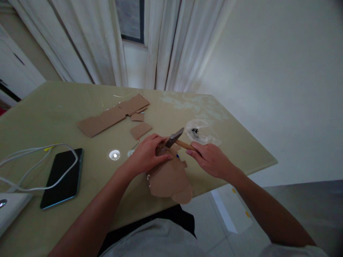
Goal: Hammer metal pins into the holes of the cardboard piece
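My right hand (211, 159) grips the wooden handle of a small hammer (174, 137), whose metal head points left, just above my left fingers. My left hand (147, 155) presses down on the top of a torn brown cardboard piece (168, 180) that lies at the table's near edge. What sits under the left fingertips is hidden.
A long cardboard strip (112, 116) and small cardboard scraps (140, 129) lie further back. A clear plastic bag with small dark parts (197, 132) sits right of the hammer. A black phone (64, 176) and white cable (32, 167) lie at left. The table edge (241, 175) drops to the floor.
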